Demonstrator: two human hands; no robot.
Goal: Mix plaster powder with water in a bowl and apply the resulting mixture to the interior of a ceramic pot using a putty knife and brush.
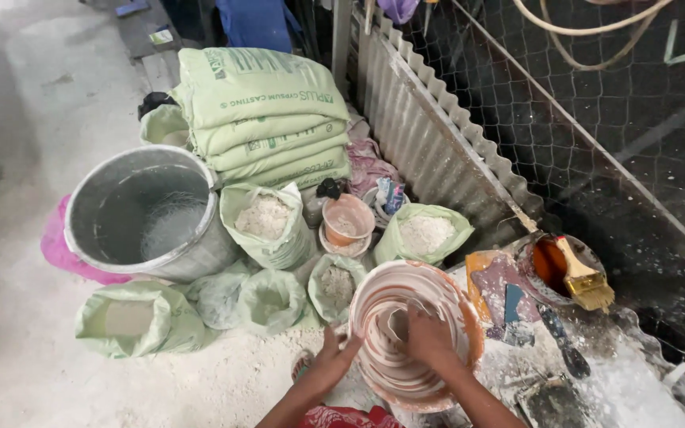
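Bowl, plaster-slick and likely slippery, rigid: left hand flat on rim, right hand spread inside; best held by rim.

Right hand's fingers hidden inside the basin, forearms cut off by bottom edge, tray partly cropped, sack print blurred

Plaster-caked plastic, woven sacks, dull metal

The orange plastic basin is smeared matt white; the big grey tub looks dull and wet-streaked. Green sacks are woven, slightly sheeny; open bags hold coarse white powder. The corrugated sheet is metal; the brush has a wooden-looking handle.
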